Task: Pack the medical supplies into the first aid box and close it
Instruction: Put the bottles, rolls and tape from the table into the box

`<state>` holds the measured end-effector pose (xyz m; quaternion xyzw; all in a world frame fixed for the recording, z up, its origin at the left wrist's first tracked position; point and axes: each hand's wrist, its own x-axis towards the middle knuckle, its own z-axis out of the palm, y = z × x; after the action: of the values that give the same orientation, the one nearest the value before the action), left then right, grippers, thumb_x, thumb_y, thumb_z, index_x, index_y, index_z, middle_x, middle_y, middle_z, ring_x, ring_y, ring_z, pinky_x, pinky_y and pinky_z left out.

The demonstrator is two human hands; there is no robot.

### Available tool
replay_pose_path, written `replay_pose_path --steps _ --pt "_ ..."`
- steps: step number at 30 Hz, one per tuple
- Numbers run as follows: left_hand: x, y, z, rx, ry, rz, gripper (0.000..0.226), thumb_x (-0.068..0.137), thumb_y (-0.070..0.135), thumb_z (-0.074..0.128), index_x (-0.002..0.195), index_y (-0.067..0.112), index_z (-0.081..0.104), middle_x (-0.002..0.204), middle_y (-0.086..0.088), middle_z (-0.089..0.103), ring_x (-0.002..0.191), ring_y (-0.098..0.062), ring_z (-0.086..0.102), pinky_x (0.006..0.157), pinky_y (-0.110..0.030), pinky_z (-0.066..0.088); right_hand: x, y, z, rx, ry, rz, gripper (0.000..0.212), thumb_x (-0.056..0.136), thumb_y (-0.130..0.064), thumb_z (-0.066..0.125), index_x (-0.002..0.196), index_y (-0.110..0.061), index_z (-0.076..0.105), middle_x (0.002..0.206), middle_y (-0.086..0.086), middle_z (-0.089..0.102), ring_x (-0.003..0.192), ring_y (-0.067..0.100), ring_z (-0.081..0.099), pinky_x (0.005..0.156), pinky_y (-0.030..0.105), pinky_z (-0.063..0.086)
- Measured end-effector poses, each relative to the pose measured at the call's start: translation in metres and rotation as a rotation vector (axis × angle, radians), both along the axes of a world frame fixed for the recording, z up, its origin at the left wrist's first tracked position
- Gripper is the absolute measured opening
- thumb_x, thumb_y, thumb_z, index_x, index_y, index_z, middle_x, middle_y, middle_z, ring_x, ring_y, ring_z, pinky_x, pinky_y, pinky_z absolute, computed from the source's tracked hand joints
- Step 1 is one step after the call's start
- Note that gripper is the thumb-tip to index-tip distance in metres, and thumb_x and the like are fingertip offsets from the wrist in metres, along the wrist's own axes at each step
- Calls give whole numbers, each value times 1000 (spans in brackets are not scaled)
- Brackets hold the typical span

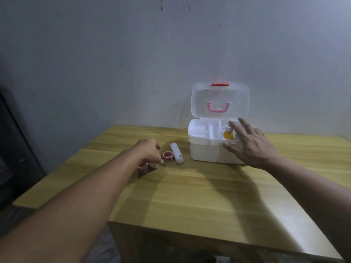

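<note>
A white first aid box (205, 152) stands on the wooden table (190, 196) with its clear lid (220, 100) raised; the lid has a pink handle and a red latch. A yellow tube (228, 135) lies in the right compartment of its inner tray. My right hand (250, 145) hovers open over the box's right front corner, fingers spread. To the left of the box lie a white cylinder (177, 153), a red-and-white tape roll (167, 156) and a second roll (142, 167). My left hand (150, 151) is over these rolls, fingers curled down; I cannot tell whether it grips anything.
A grey wall rises right behind the table. The table's left edge drops off beside a dark doorway or cabinet (11, 149). The near front edge runs across the lower part of the view.
</note>
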<state>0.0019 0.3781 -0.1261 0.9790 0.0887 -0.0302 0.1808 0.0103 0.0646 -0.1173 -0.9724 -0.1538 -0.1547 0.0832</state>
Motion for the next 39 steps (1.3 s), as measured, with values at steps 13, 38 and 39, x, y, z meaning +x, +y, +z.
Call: replay_pose_path --steps 13,38,39 --pt "10 2 -12 -128 -200 156 68 77 5 61 143 11 44 141 -17 51 124 -33 53 97 -36 48 1 -1 -3 -4 -25 5 77 85 -69 31 150 -31 13 162 6 6 143 31 23 117 42 20" --pt "53 -58 -2 -150 -91 208 40 69 39 79 74 9 54 89 -10 59 75 -27 57 54 -26 40 4 -4 -7 17 -62 7 74 86 -68 33 149 -34 16 161 6 11 139 33 29 113 41 25" --pt "53 -59 -2 -158 -92 216 40 68 37 81 70 9 52 89 -10 59 73 -27 57 51 -26 40 4 -4 -7 17 -61 7 74 86 -69 32 149 -34 15 161 6 11 139 33 29 113 41 25"
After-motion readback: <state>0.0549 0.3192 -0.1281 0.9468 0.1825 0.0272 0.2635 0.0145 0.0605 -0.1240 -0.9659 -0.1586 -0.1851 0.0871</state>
